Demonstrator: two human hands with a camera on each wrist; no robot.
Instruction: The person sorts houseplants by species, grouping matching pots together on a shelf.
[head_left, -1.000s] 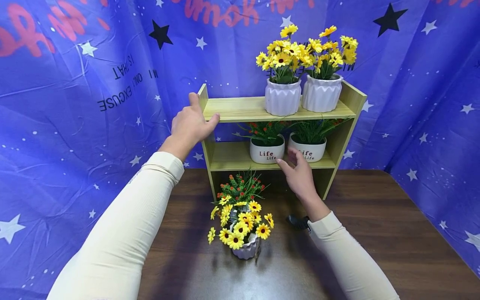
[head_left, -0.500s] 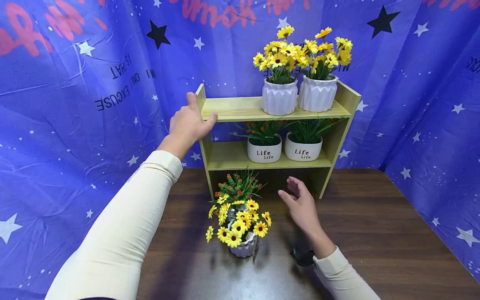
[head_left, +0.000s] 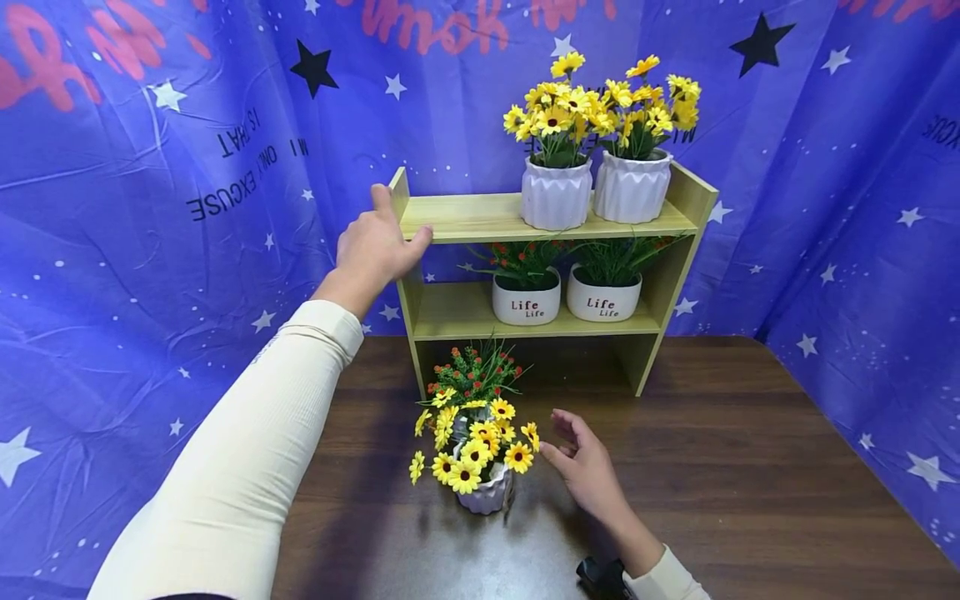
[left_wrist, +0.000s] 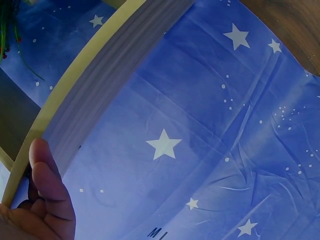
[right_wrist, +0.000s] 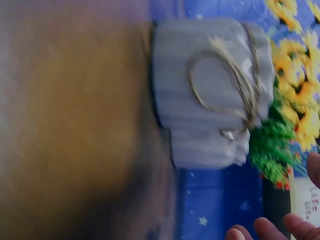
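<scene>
My left hand [head_left: 372, 250] grips the upper left side of the light wooden shelf [head_left: 457, 218]; in the left wrist view its fingers [left_wrist: 50, 182] curl round the panel's edge. Just right of a potted yellow daisy plant [head_left: 486, 493] on the table, my right hand [head_left: 588, 473] is held with loosely bent fingers and nothing in it. The right wrist view has this ridged whitish pot [right_wrist: 200, 75] tied with twine, lying sideways in the picture. Behind it stands a plant with small red flowers [head_left: 474, 372], its pot mostly hidden by the daisies.
Two white pots of yellow daisies [head_left: 557, 196] [head_left: 632, 187] stand at the right of the top shelf. The middle shelf bears two white "Life" pots [head_left: 527, 302] [head_left: 604, 298] with grassy plants. A blue starry curtain [head_left: 225, 333] surrounds the brown table [head_left: 750, 467].
My right hand has come down from in front of the middle shelf's right pot, moving toward me and slightly left, to beside the daisy plant. My left hand has stayed on the shelf.
</scene>
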